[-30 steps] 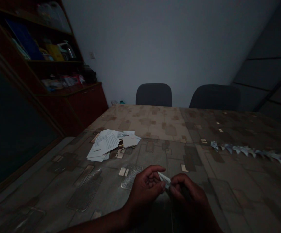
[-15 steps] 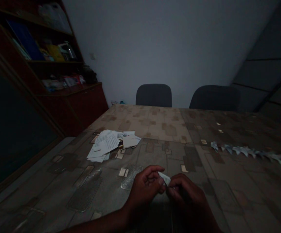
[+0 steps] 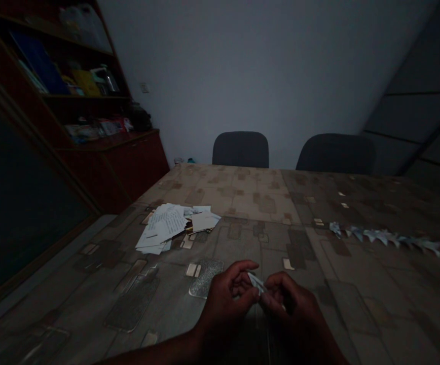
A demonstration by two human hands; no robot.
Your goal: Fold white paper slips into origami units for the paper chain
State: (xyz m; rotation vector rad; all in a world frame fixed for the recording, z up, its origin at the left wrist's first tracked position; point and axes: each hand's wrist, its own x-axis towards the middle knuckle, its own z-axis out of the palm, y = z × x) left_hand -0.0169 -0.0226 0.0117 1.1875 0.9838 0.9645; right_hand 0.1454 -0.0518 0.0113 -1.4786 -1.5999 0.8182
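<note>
A small piece of folded white paper (image 3: 256,282) is pinched between my two hands above the near part of the table. My left hand (image 3: 232,290) has its thumb and curled fingers closed on the paper's left side. My right hand (image 3: 289,299) grips the lower right corner between thumb and forefinger. Part of the paper is hidden by the fingers. Farther off to the left lies a loose pile of paper sheets (image 3: 167,225), some with writing on them. At the right stretches a row of folded paper pieces (image 3: 385,237) with pointed tips.
A patterned cloth covers the table (image 3: 243,195). Beyond its far edge stand two dark chairs (image 3: 240,148), in front of a pale wall. A reddish cabinet (image 3: 124,159) with filled shelves stands at the left. The room is dim.
The paper has turned in my fingers, from a flat white face to a narrower, creased edge. My right fingers have shifted a little on it; both hands stay in nearly the same spot.
</note>
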